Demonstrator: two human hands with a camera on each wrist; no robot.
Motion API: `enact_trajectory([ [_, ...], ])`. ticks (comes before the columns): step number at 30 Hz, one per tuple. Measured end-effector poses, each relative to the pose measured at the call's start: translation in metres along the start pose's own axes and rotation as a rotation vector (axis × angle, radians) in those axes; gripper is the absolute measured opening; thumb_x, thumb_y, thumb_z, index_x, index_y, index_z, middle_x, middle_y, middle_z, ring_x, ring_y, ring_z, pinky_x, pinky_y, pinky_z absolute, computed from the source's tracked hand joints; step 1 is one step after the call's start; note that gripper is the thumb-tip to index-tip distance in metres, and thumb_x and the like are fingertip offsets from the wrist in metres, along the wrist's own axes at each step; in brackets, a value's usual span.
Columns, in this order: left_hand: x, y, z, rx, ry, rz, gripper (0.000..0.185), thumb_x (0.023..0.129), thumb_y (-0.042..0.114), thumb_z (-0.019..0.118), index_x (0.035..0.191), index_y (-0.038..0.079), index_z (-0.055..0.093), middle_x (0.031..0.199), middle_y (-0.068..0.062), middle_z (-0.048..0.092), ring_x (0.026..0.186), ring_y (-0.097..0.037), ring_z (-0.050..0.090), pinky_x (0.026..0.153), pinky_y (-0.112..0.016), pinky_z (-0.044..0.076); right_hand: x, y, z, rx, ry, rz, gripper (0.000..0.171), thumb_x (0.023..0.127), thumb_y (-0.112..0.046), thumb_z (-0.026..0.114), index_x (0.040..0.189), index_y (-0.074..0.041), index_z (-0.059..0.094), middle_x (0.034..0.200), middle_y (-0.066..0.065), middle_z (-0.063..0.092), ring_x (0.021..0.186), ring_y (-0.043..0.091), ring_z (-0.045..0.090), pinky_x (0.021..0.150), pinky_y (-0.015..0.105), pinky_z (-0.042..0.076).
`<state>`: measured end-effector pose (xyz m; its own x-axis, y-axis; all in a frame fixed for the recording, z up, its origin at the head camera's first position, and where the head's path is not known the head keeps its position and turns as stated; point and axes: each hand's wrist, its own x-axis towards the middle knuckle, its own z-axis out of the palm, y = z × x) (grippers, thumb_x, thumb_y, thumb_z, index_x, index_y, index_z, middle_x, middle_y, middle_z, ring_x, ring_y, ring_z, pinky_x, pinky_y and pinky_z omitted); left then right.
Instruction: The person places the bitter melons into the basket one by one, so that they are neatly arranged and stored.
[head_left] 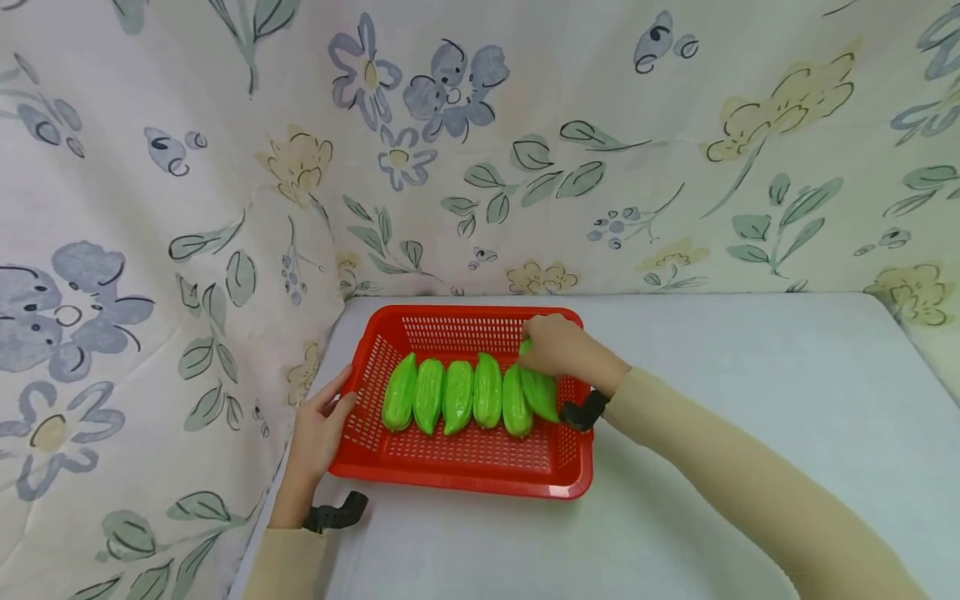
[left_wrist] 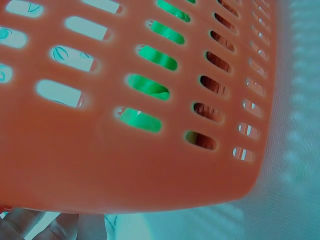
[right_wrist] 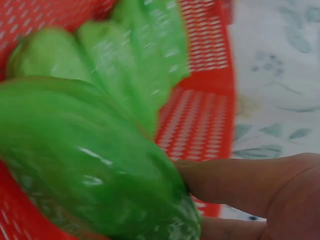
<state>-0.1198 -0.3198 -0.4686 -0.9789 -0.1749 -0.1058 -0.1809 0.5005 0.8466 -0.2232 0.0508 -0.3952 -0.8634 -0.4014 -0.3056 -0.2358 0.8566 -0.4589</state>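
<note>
Floral cloth (head_left: 225, 167) hangs all round a pale grey table (head_left: 750, 400), and from my head view the red basket (head_left: 465, 471) sits near its left edge. My left hand (head_left: 318, 429) lies flat against the basket's left wall, fingers straight, wrist low on the table. My right arm comes in from the lower right, sleeve stretched across the table, and my right hand (head_left: 558, 346) is bent down over the basket's far right corner, fingers curled on the top of a green gourd (head_left: 542, 392). That one leans tilted against the last of five more gourds (head_left: 457, 396) lined up side by side across the basket floor.

Over to my left wrist: the slotted basket wall (left_wrist: 150, 165) fills nearly everything, green showing through the holes, and my fingertips (left_wrist: 55, 227) peek out under it.

Right wrist now: blurred, but the gourd (right_wrist: 90, 160) looms large with my finger (right_wrist: 235, 187) pressed along it, the others (right_wrist: 130, 60) behind, over the basket's mesh (right_wrist: 200, 125).
</note>
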Motion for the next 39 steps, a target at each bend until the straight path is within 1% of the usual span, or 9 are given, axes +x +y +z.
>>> enact_trajectory([
  [5, -0.001, 0.0, 0.001, -0.011, -0.009, -0.005, 0.051, 0.108, 0.036, 0.052, 0.158, 0.036, 0.045, 0.154, -0.015, 0.054, 0.11, -0.036, 0.069, 0.074, -0.03, 0.064, 0.007, 0.0, 0.008, -0.114, -0.082, 0.047, 0.009, 0.09, -0.012, 0.067, 0.093, -0.005, 0.065, 0.08, 0.007, 0.063, 0.067, 0.018, 0.057, 0.057, 0.025, 0.048],
  [9, -0.002, 0.001, 0.002, -0.016, -0.009, 0.001, 0.05, 0.108, 0.037, 0.052, 0.158, 0.037, 0.045, 0.153, -0.015, 0.055, 0.111, -0.037, 0.069, 0.075, -0.03, 0.064, 0.006, 0.002, 0.013, -0.17, -0.098, 0.046, 0.006, 0.09, -0.008, 0.066, 0.094, -0.004, 0.064, 0.084, 0.009, 0.062, 0.071, 0.019, 0.056, 0.058, 0.025, 0.047],
  [15, -0.003, 0.003, 0.003, -0.004, -0.005, 0.01, 0.051, 0.108, 0.035, 0.052, 0.158, 0.035, 0.045, 0.154, -0.015, 0.054, 0.113, -0.038, 0.068, 0.075, -0.029, 0.064, 0.003, 0.004, 0.014, -0.153, -0.095, 0.026, 0.007, 0.09, -0.007, 0.068, 0.095, -0.003, 0.064, 0.084, 0.01, 0.063, 0.068, 0.019, 0.058, 0.057, 0.024, 0.05],
  [18, -0.003, 0.003, 0.003, -0.017, -0.011, 0.013, 0.051, 0.108, 0.035, 0.052, 0.158, 0.034, 0.045, 0.153, -0.016, 0.055, 0.11, -0.038, 0.07, 0.074, -0.029, 0.064, -0.001, 0.004, 0.013, -0.169, -0.069, 0.018, 0.015, 0.091, -0.012, 0.07, 0.1, -0.001, 0.067, 0.09, 0.013, 0.065, 0.076, 0.022, 0.059, 0.062, 0.027, 0.053],
  [23, -0.003, 0.002, 0.003, 0.003, -0.011, 0.02, 0.051, 0.108, 0.035, 0.052, 0.158, 0.035, 0.045, 0.149, -0.017, 0.058, 0.105, -0.036, 0.07, 0.072, -0.029, 0.064, -0.018, 0.004, 0.01, -0.125, 0.053, -0.013, 0.049, 0.095, -0.029, 0.073, 0.132, 0.002, 0.064, 0.122, 0.023, 0.063, 0.105, 0.032, 0.061, 0.084, 0.043, 0.06],
  [28, -0.004, 0.001, 0.001, 0.179, 0.01, 0.116, 0.053, 0.108, 0.032, 0.053, 0.16, 0.028, 0.043, 0.146, -0.018, 0.06, 0.101, -0.034, 0.067, 0.07, -0.033, 0.064, -0.052, 0.009, -0.004, 0.024, 0.192, -0.038, 0.059, 0.098, -0.036, 0.07, 0.144, -0.001, 0.059, 0.139, 0.024, 0.061, 0.125, 0.039, 0.059, 0.097, 0.055, 0.058],
  [32, -0.006, 0.005, -0.003, 0.38, 0.031, 0.196, 0.057, 0.107, 0.031, 0.054, 0.161, 0.02, 0.042, 0.148, -0.019, 0.059, 0.113, -0.037, 0.064, 0.081, -0.051, 0.064, -0.08, 0.022, -0.014, 0.063, 0.267, -0.019, 0.056, 0.098, -0.036, 0.07, 0.142, -0.002, 0.061, 0.14, 0.025, 0.06, 0.124, 0.042, 0.06, 0.09, 0.057, 0.061],
  [36, -0.007, 0.015, -0.007, 0.47, -0.013, 0.207, 0.06, 0.107, 0.03, 0.054, 0.162, 0.013, 0.039, 0.157, -0.022, 0.048, 0.138, -0.045, 0.051, 0.104, -0.068, 0.049, -0.105, 0.039, -0.022, 0.085, 0.337, -0.005, 0.055, 0.098, -0.035, 0.07, 0.142, -0.005, 0.06, 0.141, 0.022, 0.06, 0.12, 0.04, 0.061, 0.086, 0.054, 0.063],
  [39, -0.008, 0.026, -0.006, 0.495, -0.038, 0.237, 0.063, 0.106, 0.033, 0.056, 0.162, 0.009, 0.038, 0.165, -0.023, 0.036, 0.15, -0.049, 0.032, 0.112, -0.077, 0.034, -0.122, 0.052, -0.029, 0.097, 0.391, -0.009, 0.055, 0.098, -0.036, 0.07, 0.143, -0.006, 0.06, 0.141, 0.02, 0.06, 0.117, 0.039, 0.063, 0.085, 0.055, 0.062],
])
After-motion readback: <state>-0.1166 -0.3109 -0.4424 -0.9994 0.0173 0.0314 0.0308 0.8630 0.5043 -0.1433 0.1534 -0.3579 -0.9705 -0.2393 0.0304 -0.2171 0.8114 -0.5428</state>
